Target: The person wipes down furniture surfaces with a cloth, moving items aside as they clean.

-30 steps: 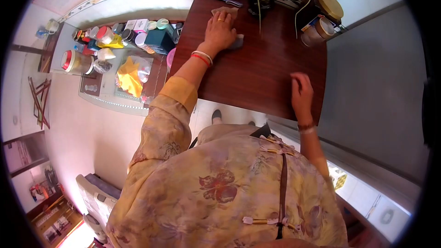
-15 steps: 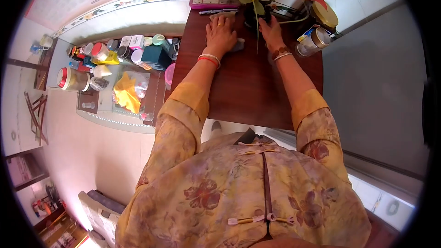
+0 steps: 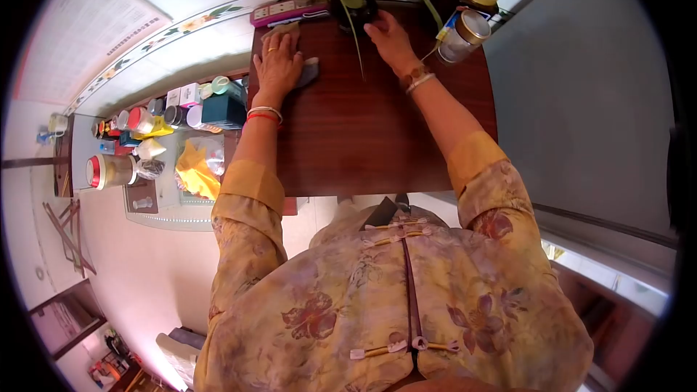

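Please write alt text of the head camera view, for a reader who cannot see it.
Seen from above, a person in a floral blouse leans over a dark wooden table, left hand flat on a grey cloth, right hand at a dark flower vase. Two gold-lidded jars stand at the far right corner.

Vase [image 3: 353, 11] on table [image 3: 377, 138] (jars [image 3: 465, 7] right).
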